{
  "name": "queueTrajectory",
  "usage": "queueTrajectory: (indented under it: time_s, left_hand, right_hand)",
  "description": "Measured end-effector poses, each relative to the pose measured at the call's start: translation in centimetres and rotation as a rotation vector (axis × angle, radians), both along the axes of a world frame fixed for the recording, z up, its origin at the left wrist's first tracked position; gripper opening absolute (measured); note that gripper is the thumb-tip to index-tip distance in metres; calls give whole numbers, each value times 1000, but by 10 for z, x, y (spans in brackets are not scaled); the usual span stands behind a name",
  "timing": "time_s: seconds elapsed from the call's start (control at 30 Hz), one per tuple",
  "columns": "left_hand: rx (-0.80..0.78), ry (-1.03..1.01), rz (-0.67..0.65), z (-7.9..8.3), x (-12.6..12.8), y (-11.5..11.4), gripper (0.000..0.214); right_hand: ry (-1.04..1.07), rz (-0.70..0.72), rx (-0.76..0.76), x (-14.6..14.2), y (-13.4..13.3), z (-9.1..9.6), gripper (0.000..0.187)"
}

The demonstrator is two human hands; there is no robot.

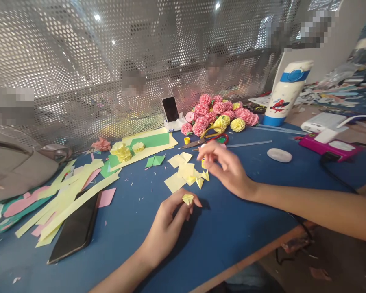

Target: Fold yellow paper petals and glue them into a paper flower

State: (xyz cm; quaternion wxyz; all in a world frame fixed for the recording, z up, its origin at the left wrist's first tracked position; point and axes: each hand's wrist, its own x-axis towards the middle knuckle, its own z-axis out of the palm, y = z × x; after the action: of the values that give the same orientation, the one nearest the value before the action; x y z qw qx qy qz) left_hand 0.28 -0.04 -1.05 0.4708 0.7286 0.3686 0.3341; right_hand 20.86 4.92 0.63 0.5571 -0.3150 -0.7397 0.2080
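Bare left hand, nearest my remote view, grasps a small, creased, pale-yellow folded-paper piece over the blue tabletop; the bare right hand curls half-open, whether holding anything I cannot tell.

Left hand: lower centre of the frame; you held a small folded yellow piece at its fingertips.
Right hand: right of centre; your fingers curled beside a small yellow object, any grip on it unclear.
Yellow paper squares: overlapped at the centre, between your hands.
Paper flowers: pink and yellow, clustered upper right of centre.
Black phone: lower left, partly under yellow strips.
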Motion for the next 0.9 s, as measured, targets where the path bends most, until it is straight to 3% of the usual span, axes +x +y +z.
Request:
queueTrajectory:
  time_s: [0.07,0.13,0.27,0.37,0.47,0.6,0.77,0.9]
  left_hand:
    - [-9,-11,24,1,-1,1,31]
    - [-16,-22,66,0,-3,1,34]
    - [-23,-63,138,-1,-6,3,39]
    - [-10,-79,166,-2,-8,5,36]
    - [5,-81,186,-2,-8,8,30]
    - [-14,-76,200,-3,-9,10,29]
    - [-78,-73,207,-3,-8,9,33]
    - [-85,-40,214,-3,-8,9,32]
  right_hand:
    - [104,-241,94,7,13,1,20]
    - [62,-312,65,12,27,-3,31]
    - [-236,-186,-90,15,43,-21,59]
    - [-356,-147,-126,16,47,-28,43]
    - [-381,-160,-142,18,46,-21,22]
    - [-307,-161,-85,16,34,-4,30]
    - [-334,-17,4,9,7,4,25]
    - [-199,166,-133,6,-2,-1,26]
